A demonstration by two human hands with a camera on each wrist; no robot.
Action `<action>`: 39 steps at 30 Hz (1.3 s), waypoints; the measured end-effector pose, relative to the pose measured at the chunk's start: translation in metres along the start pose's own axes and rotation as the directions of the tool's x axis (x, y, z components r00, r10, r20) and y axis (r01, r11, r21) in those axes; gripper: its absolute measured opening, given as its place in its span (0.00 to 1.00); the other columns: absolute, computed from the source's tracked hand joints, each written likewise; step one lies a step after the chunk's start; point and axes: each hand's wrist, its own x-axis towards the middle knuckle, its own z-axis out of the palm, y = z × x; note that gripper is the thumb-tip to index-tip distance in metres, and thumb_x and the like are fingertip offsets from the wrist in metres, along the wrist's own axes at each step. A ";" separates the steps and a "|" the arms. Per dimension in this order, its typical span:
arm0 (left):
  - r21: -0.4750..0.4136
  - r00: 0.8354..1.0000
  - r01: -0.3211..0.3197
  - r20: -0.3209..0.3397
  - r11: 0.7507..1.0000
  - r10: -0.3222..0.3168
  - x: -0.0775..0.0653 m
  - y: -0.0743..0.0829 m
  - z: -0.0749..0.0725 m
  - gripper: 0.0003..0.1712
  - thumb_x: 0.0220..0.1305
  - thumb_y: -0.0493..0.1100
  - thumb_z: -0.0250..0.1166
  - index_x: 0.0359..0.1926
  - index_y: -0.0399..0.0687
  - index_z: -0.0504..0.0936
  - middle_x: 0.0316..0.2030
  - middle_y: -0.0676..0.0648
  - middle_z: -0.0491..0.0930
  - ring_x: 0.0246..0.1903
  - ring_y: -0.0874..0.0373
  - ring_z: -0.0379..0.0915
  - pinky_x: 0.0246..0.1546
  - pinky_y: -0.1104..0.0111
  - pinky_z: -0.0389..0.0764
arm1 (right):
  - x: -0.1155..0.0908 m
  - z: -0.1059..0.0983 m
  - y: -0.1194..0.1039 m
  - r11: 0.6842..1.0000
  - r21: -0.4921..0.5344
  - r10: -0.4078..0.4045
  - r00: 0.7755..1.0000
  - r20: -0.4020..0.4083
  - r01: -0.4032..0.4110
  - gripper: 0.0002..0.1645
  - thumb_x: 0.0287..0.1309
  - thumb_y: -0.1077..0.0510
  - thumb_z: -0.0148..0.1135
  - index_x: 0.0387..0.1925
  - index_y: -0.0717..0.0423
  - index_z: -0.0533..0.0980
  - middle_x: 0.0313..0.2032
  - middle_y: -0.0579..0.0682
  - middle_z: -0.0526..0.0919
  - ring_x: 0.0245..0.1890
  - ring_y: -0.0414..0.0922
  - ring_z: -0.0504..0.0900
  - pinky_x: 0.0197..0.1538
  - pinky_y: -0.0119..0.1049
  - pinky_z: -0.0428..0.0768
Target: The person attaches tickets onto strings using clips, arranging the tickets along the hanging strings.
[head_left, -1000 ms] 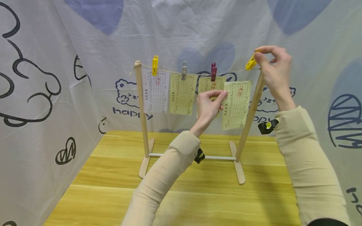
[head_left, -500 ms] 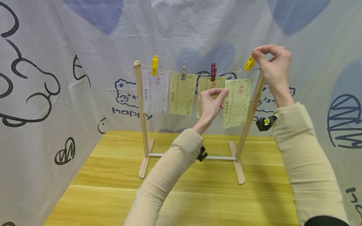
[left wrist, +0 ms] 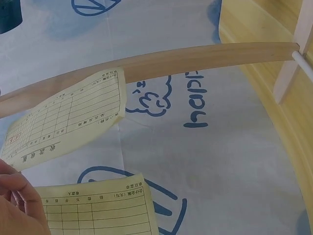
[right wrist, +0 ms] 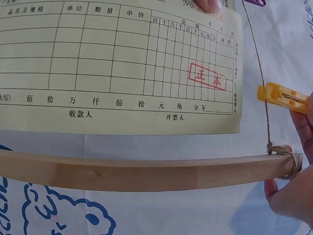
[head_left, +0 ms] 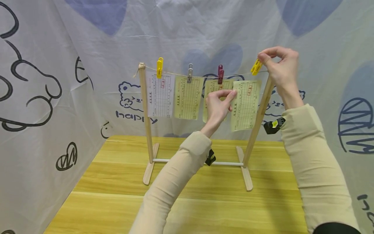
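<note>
My left hand [head_left: 217, 105] pinches the upper left edge of a pale yellow receipt slip [head_left: 247, 109], which hangs tilted just below the string [head_left: 239, 75]. My right hand [head_left: 284, 70] holds a yellow clothespin [head_left: 256, 67] by its handles, beside the top of the right wooden post [head_left: 260, 113]. In the right wrist view the clothespin's tip [right wrist: 261, 92] overlaps the string; whether it bites on it I cannot tell. That view also shows the slip [right wrist: 117, 68], with a red stamp, apart from the clothespin. Fingertips [left wrist: 22, 191] at the slip's corner show in the left wrist view.
Along the string hang a white slip [head_left: 160, 97] under another yellow clothespin [head_left: 159, 67], a yellow slip [head_left: 188, 100] under a grey one [head_left: 190, 73], and a partly hidden slip [head_left: 214, 85] under a maroon one [head_left: 220, 74]. The wooden frame stands on a table [head_left: 117, 182].
The slip in my left hand has risen slightly and moved a little right, nearer the string. My right hand with the yellow clothespin has shifted slightly left and down.
</note>
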 end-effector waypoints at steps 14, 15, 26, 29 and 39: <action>-0.002 1.000 0.016 -0.003 1.000 -0.016 0.001 0.002 0.002 0.13 0.67 0.47 0.68 0.44 0.43 0.89 0.39 0.44 0.89 0.10 0.65 0.70 0.09 0.77 0.59 | 0.000 0.002 0.001 0.998 -0.058 0.027 0.998 0.050 -0.024 0.03 0.62 0.56 0.70 0.33 0.43 0.86 0.27 0.23 0.78 0.40 0.30 0.69 0.59 0.32 0.59; -0.005 1.000 0.018 -0.004 1.000 -0.018 0.001 0.002 0.002 0.13 0.67 0.47 0.68 0.44 0.43 0.89 0.39 0.44 0.89 0.10 0.64 0.70 0.09 0.77 0.59 | 0.000 0.002 0.001 0.997 -0.065 0.032 0.998 0.057 -0.028 0.03 0.62 0.56 0.70 0.34 0.43 0.86 0.27 0.23 0.77 0.40 0.30 0.68 0.60 0.33 0.59; -0.006 0.999 0.040 0.002 0.999 -0.040 0.002 0.005 0.003 0.13 0.67 0.47 0.68 0.44 0.43 0.89 0.40 0.45 0.90 0.10 0.66 0.69 0.09 0.76 0.59 | 0.000 0.002 0.001 0.989 -0.147 0.043 0.994 0.103 -0.028 0.09 0.65 0.53 0.68 0.41 0.53 0.86 0.29 0.22 0.75 0.43 0.29 0.66 0.59 0.31 0.59; -0.007 0.999 0.032 -0.002 0.999 -0.033 0.002 0.006 0.003 0.13 0.66 0.47 0.68 0.44 0.43 0.89 0.40 0.44 0.90 0.10 0.65 0.69 0.09 0.76 0.60 | 0.000 0.002 0.001 0.989 -0.146 0.029 0.993 0.111 -0.012 0.08 0.64 0.54 0.68 0.41 0.53 0.86 0.28 0.22 0.75 0.42 0.29 0.66 0.59 0.31 0.59; 0.028 1.000 0.030 -0.004 0.999 -0.030 0.003 0.007 0.004 0.13 0.66 0.48 0.68 0.45 0.45 0.90 0.41 0.46 0.90 0.10 0.62 0.70 0.10 0.76 0.59 | -0.001 0.002 0.000 0.983 -0.183 0.008 0.990 0.138 0.017 0.15 0.65 0.53 0.67 0.45 0.61 0.85 0.27 0.22 0.74 0.39 0.28 0.68 0.60 0.35 0.60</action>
